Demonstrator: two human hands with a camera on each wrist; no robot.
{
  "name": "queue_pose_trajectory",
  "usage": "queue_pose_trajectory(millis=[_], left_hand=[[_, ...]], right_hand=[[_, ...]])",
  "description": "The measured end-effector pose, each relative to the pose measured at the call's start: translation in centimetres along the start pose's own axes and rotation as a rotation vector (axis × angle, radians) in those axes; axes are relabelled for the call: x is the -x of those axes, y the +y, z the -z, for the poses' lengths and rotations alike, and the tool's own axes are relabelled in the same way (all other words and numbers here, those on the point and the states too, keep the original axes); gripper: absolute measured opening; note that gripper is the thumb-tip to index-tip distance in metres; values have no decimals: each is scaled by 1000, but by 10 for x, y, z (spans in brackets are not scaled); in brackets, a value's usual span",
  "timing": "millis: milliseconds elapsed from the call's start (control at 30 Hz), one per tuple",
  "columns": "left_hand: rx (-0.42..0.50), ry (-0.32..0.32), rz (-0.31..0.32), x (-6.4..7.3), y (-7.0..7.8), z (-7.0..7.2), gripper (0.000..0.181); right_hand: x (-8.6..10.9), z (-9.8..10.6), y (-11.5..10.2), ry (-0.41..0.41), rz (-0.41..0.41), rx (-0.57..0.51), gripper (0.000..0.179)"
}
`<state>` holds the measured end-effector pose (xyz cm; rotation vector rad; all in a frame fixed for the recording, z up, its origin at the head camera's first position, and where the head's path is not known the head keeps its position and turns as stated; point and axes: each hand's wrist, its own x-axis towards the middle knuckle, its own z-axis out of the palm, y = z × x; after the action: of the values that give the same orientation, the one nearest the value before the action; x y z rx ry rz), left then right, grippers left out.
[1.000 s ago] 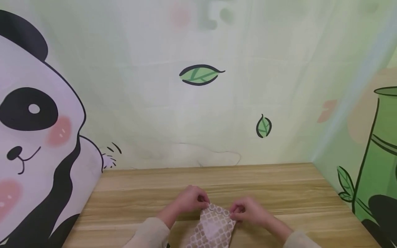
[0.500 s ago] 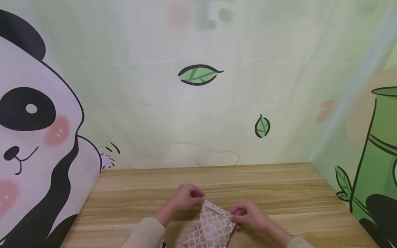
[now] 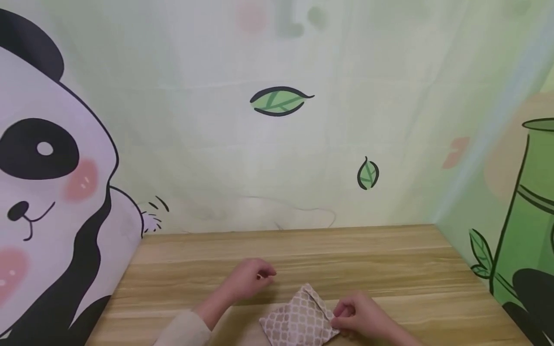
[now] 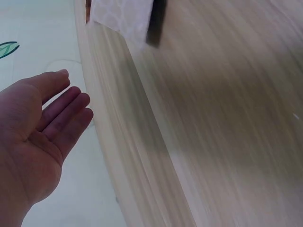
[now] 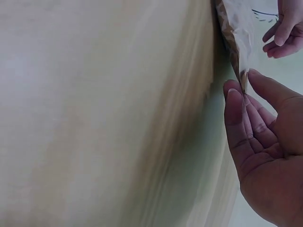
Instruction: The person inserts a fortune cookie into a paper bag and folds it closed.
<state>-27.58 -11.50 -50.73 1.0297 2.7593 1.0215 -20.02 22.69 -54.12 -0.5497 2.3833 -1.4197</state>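
Observation:
A tan paper bag (image 3: 298,317) with a white lattice pattern is held just over the table, its top edge folded and tilted down to the right. My right hand (image 3: 361,315) pinches its right corner between thumb and fingers; the right wrist view shows the paper (image 5: 239,38) caught at the fingertips. My left hand (image 3: 251,278) is off the bag, up and to its left, with relaxed fingers. In the left wrist view that hand (image 4: 42,123) holds nothing, and a part of the bag (image 4: 123,19) shows at the top. The bag's lower end is cut off in the head view.
The wood-grain table (image 3: 207,247) runs back to a pale green cloth backdrop (image 3: 216,144) with printed leaves. A printed panda (image 3: 43,206) borders the left side, and a printed green bamboo stalk (image 3: 528,206) the right.
My left hand has let go of the bag's upper left corner and moved left. The bag has turned clockwise, and my right hand, still pinching it, has moved slightly down and right.

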Motion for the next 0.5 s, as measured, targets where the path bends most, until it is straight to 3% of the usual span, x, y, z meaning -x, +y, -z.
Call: queue_pose_trajectory(millis=[233,500], left_hand=[[-121,2,3,17,3,7,18],[-192,47,20,33,4,9,27]], right_hand=[[12,1,2,-17,-37,0,14],[11,22,-1,1,-46,70,12]])
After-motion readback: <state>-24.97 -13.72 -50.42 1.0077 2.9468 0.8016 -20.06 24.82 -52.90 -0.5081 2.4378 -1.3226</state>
